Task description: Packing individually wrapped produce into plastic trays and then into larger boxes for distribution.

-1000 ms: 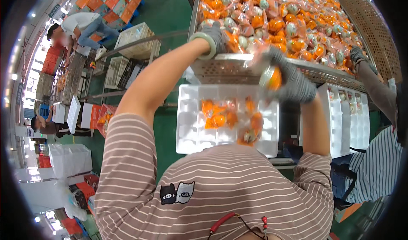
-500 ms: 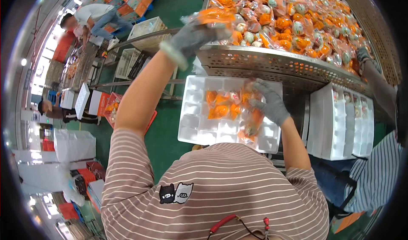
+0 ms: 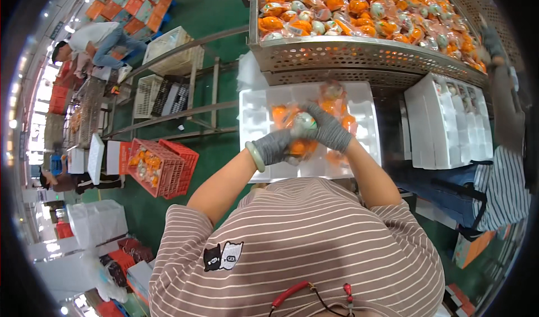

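Observation:
Both gloved hands meet over a white foam tray (image 3: pixel 254 110) divided into compartments. Between them is a pale, egg-shaped item in clear wrap (image 3: pixel 304 122), with orange wrapped pieces just below it. My left hand (image 3: pixel 274 147), in a grey glove, curls around its left and lower side. From the right, my right hand (image 3: pixel 330 129), also gloved in grey, has its fingers closed on the item's upper side. More orange wrapped packets (image 3: pixel 331 99) lie in the tray's middle and right compartments, partly covered by my hands.
Beyond the tray stands a perforated metal bin (image 3: pixel 359 47) heaped with orange and pale wrapped items. At right, filled foam trays (image 3: pixel 443 120) stand by a co-worker in a striped shirt (image 3: pixel 502 188). Red crates (image 3: pixel 160 168) sit on the floor at left, near metal rails (image 3: pixel 174 113).
My left hand has come down from the bin's edge to the tray, bringing orange packets. My right hand has moved left to meet it. The view has shifted slightly.

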`<state>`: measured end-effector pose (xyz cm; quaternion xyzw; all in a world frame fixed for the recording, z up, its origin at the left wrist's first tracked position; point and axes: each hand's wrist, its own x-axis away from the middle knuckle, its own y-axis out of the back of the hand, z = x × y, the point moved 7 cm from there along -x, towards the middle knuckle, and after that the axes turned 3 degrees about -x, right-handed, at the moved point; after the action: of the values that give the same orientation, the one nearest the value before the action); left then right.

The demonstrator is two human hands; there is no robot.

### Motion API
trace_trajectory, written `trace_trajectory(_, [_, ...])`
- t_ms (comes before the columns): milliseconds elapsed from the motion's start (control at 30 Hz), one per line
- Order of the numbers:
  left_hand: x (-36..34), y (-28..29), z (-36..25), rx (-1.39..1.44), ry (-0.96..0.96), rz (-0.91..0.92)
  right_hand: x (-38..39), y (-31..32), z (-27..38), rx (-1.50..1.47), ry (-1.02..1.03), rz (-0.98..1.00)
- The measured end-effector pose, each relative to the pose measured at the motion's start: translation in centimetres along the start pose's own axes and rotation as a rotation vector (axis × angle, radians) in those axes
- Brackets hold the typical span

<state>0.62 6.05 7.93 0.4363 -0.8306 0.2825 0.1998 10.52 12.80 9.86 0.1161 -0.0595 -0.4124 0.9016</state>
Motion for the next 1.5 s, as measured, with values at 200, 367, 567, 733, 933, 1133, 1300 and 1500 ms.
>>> trace_trajectory(200, [2.4, -2.0, 0.8, -1.044, -0.467, -0.445, 2.8, 3.6, 0.6, -0.110, -0.082, -0.291])
trace_trajectory(367, [2.5, -3.1, 3.2, -1.481, -0.549, -0.423, 3.5, 4.4, 0.9, -0.133, -0.086, -0.332])
trace_trajectory(567, [8.3, -4.4, -2.8, -1.524, -0.908, -0.813, 3.2, 0.2, 3.5, 0.011, -0.235, -0.016])
trace_trajectory(733, [9.4, -1.2, -3.8, -1.546, -0.827, -1.227, 1.5, -3.2, 4.1, -0.014, -0.495, 0.224])
trace_trajectory(933, [9.2, 4.0, -1.3, -0.495, -0.462, -1.092, -1.0, -4.7, 5.4, -0.100, -0.176, 0.145])
trace_trajectory(1133, [3.8, 8.3, 0.5, 0.768, -0.674, -0.743, -9.0, -7.0, 5.4, 0.635, 0.020, 0.202])
trace_trajectory(1300, [1.1, 12.6, 2.0, 1.217, -0.661, -0.489, -16.3, -11.0, 2.8, 1.021, 0.016, 0.412])
trace_trajectory(1500, [6.0, 14.5, 4.0, 0.553, -0.362, -0.872, -17.4, -12.5, -3.8, 1.203, 0.412, 0.195])
